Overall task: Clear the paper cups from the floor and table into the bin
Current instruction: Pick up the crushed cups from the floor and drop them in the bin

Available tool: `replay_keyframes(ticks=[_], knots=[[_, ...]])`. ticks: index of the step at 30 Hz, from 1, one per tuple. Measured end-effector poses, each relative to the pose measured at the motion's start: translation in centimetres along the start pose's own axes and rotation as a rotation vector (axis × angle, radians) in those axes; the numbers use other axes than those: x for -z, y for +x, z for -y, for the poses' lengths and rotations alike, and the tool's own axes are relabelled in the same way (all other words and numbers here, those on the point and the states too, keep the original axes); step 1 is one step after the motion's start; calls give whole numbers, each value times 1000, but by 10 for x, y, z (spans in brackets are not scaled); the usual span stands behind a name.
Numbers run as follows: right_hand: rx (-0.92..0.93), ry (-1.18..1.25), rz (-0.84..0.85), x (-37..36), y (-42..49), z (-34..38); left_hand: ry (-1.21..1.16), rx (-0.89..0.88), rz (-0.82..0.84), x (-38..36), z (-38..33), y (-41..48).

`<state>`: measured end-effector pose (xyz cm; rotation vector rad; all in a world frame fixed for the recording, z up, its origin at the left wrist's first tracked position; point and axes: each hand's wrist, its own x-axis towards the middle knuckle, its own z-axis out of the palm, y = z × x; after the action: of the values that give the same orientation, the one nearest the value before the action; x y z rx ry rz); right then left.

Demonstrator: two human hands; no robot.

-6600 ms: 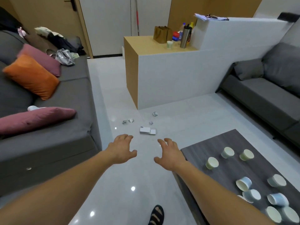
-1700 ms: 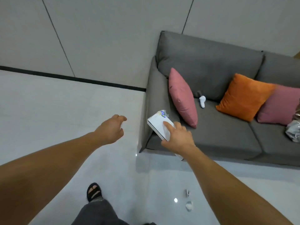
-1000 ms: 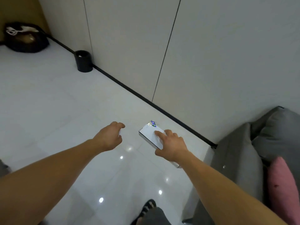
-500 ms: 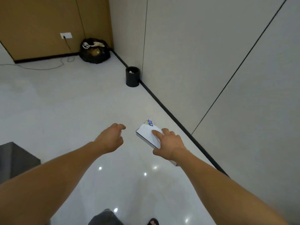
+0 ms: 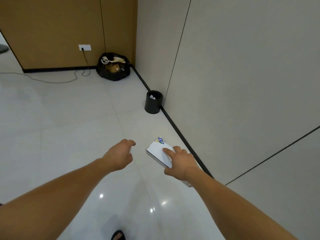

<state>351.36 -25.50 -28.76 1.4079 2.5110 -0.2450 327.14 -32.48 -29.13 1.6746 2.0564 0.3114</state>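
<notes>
Gripping white box [image 5: 156, 150], right hand [image 5: 181, 163] (long axis toward bin [image 5: 153, 104]) | left hand [image 5: 119, 156] curled, contents unclear

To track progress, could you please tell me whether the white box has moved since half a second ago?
Yes: the box, held in the right hand, is now nearer the black bin.

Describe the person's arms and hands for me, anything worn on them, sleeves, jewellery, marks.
The left forearm and right forearm are bare as far up as the view reaches, with no sleeve edge showing. The left hand and right hand wear no gloves. No watch, bracelet or ring is visible, and no tattoos, bandages or other markings show.
</notes>
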Motion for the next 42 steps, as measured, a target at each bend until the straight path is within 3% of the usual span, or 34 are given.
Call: replay_keyframes(ticks=[20,24,33,42], knots=[[25,53,69,124,429,-60,17,90,-11,140,55,406],[7,32,101,147,512,-67,-3,92,48,155,73,481],[-111,73,177,179,713,-69,-16,-15,116,205,129,714],[-222,221,171,201,847,-94,48,-129,296,226,132,909]])
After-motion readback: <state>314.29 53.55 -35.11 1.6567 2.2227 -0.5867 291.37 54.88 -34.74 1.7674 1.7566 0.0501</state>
